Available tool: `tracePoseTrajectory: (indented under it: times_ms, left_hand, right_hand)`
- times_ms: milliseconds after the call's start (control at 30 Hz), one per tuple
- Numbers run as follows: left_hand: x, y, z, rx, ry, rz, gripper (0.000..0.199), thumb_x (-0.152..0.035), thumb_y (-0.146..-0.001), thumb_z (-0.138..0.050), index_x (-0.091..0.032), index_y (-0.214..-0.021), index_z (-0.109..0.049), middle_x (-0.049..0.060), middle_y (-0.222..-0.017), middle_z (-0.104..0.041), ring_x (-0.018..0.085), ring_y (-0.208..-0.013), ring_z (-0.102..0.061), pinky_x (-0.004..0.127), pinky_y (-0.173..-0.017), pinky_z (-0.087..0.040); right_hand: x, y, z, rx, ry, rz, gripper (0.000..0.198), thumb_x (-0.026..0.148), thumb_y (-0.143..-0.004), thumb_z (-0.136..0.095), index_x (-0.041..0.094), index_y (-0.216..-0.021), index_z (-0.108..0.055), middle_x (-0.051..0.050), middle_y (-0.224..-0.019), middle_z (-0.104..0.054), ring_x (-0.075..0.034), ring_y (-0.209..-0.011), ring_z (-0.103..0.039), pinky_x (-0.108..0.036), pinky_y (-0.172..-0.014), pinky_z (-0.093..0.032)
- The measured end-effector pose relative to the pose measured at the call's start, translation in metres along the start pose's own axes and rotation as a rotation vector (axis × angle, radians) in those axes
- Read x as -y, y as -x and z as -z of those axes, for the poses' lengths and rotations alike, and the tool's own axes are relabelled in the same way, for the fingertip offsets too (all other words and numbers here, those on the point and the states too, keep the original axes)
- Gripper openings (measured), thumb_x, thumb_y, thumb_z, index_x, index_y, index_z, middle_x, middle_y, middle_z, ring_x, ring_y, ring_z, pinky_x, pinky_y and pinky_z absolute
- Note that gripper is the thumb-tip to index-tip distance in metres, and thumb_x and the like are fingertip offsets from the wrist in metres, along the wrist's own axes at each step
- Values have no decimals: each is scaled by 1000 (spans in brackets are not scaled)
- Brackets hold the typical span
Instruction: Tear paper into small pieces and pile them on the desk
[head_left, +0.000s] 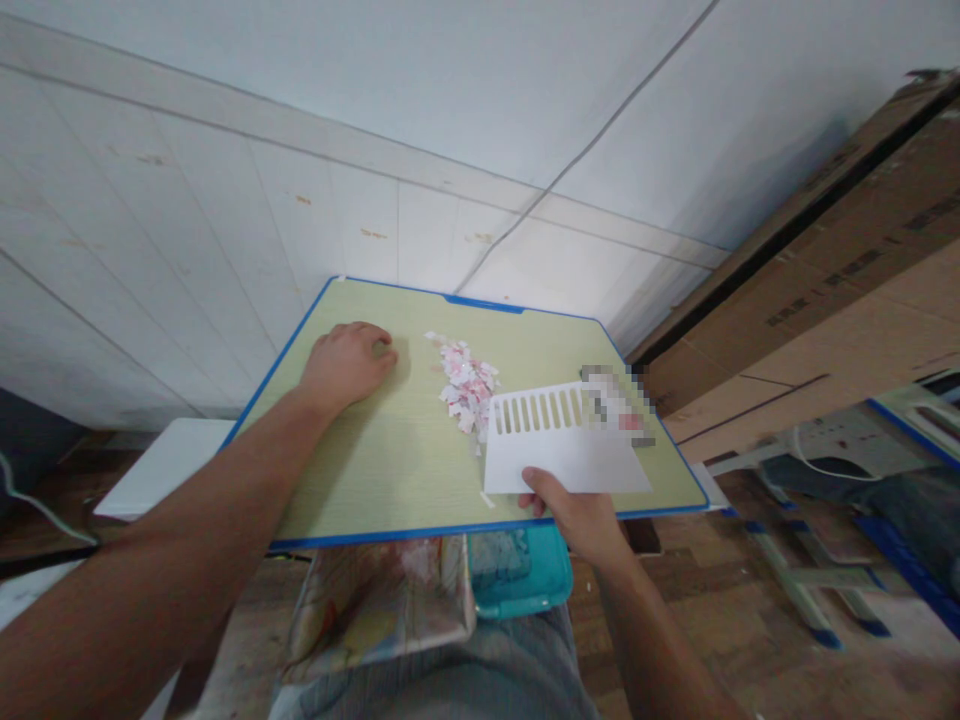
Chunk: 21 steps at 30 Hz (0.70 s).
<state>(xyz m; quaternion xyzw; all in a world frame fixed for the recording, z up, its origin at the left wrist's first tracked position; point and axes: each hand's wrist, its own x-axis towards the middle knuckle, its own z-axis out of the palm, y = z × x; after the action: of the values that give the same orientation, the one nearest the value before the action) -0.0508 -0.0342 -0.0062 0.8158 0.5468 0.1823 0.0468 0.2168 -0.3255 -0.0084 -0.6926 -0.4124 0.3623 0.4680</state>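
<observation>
My right hand grips the front edge of a white sheet with a row of long rounded slots, thumb on top and fingers underneath. The sheet is held over the right part of a pale green table top with a blue edge. Its left edge borders a heap of small pink and white paper scraps. To the left of the heap, my left hand rests on the table, fingers loosely curled and a gap between thumb and forefinger. I see nothing in it.
A pixelated patch hides something behind the sheet. Below the table's front edge are a turquoise container and a patterned bag. Large cardboard leans at the right, and a white wall stands behind.
</observation>
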Motion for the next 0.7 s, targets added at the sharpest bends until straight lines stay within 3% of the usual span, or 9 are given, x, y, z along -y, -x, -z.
tracePoseTrajectory:
  times_ms: [300,700]
  left_hand:
    - [-1,0,0,9,-6,6,56,-47,-103,-53,-20,-138,-87,16,-157,-81,42,-151,-71,54,-133,-55]
    - [-1,1,1,6,-5,0,52,-46,-104,-56,-22,-138,-87,15,-157,-82,41,-152,-71,54,-132,-55]
  right_hand:
    - [2,0,0,8,23,9,40,55,-92,-82,28,-63,-74,-6,-67,-79,-25,-66,-74,-39,-79,-66]
    - [5,6,5,-1,-68,-67,30,46,-83,-84,30,-61,-70,-2,-60,-74,-25,-59,-69,-39,-69,-62]
